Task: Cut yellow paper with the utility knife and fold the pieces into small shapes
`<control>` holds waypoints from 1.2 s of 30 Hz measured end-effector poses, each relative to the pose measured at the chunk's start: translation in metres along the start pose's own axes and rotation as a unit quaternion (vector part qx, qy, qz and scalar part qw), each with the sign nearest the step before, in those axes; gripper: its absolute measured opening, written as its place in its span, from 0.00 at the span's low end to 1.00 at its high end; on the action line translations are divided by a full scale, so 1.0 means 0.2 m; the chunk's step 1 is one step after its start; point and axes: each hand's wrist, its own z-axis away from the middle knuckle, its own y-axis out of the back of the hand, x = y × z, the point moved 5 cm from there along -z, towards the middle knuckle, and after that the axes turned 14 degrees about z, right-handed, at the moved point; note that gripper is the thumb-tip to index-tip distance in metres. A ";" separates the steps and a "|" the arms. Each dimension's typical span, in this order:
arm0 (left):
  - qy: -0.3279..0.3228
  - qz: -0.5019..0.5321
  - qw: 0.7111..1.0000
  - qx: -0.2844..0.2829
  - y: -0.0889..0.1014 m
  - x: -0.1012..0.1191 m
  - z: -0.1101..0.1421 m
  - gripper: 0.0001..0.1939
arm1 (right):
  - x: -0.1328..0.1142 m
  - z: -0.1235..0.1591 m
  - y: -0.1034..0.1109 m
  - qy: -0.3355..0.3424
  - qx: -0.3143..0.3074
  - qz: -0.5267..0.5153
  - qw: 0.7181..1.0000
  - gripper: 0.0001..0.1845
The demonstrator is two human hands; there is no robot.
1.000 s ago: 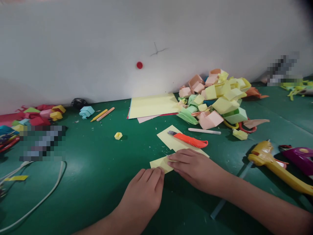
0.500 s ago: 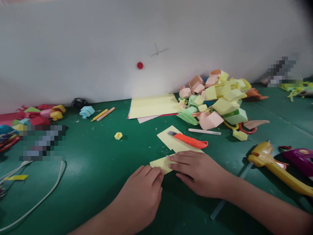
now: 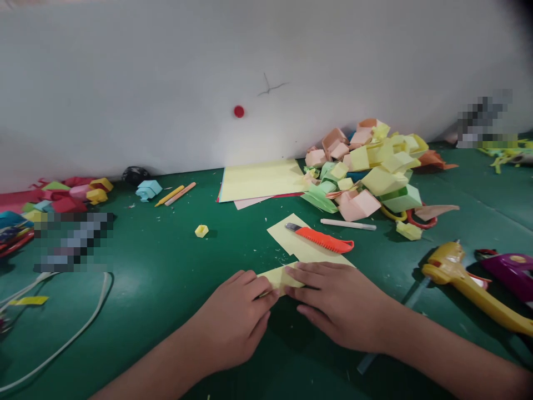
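A small piece of pale yellow paper lies on the green table with both hands on it. My left hand is closed at its left end, fingers curled over the near edge. Across its right part rest the fingers of my right hand, stretched out and pressing down, with the thumb apart. Just beyond the hands is another yellow paper piece, partly under an orange utility knife with its blade end pointing left. A small yellow folded paper cup sits farther left.
A heap of folded paper shapes and a white pen lie at the back right. Yellow sheets rest against the wall. A yellow glue gun with a glue stick lies right; a white cable curves at left.
My left hand has turned and shifted slightly left along the paper's near edge. The right hand has moved slightly, its fingers still on the paper.
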 end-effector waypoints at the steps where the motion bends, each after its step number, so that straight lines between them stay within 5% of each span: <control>1: -0.006 0.008 1.000 -0.001 0.01 0.00 0.00 0.14 | 0.00 0.00 0.00 -0.001 -0.001 -0.003 1.000 0.20; 10: -0.050 0.076 0.996 0.025 0.07 -0.04 0.03 0.11 | 0.08 0.01 0.02 -0.005 0.001 -0.072 0.997 0.19; 18: -0.057 0.028 0.998 0.021 0.05 -0.01 0.01 0.08 | 0.13 0.02 0.03 -0.004 -0.001 -0.122 0.992 0.17; 27: -0.087 0.004 0.996 0.019 0.02 -0.01 0.00 0.16 | 0.14 0.03 0.02 -0.005 0.010 -0.114 0.993 0.16; 36: -0.079 0.029 0.996 0.025 0.03 -0.01 0.01 0.12 | 0.17 0.04 0.02 -0.016 0.033 -0.079 0.996 0.18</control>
